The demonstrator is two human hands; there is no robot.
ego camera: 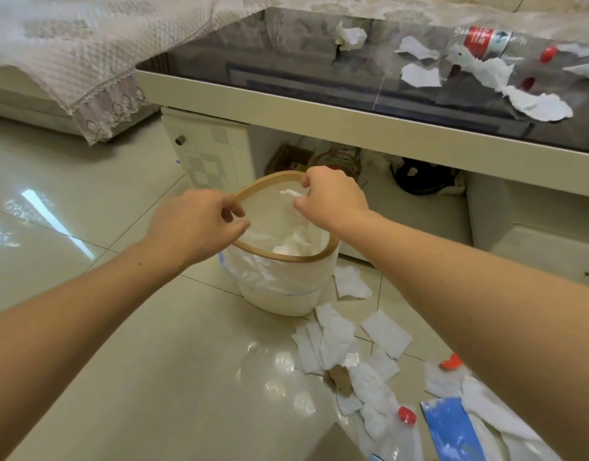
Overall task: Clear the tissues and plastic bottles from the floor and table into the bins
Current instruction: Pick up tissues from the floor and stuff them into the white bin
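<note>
A white bin with a wooden rim (288,258) and a plastic liner stands on the floor in front of the table, with crumpled tissues (298,245) inside. My right hand (333,199) is over the bin's far side and pinches a white tissue (290,193) at its fingertips. Over the bin's left rim, my left hand (200,221) has loosely curled fingers and nothing visible in them. Several tissues (329,337) lie on the floor right of the bin, beside a clear bottle with a red cap (406,414). On the table lie a bottle with a red label (489,41) and more tissues (539,106).
The glass-topped table (319,106) has a cream frame, and clutter sits beneath it. A blue packet (449,427) and another red cap (452,362) lie among the floor tissues. A sofa with a lace cover (87,48) is at the upper left. The tiled floor (153,361) is glossy.
</note>
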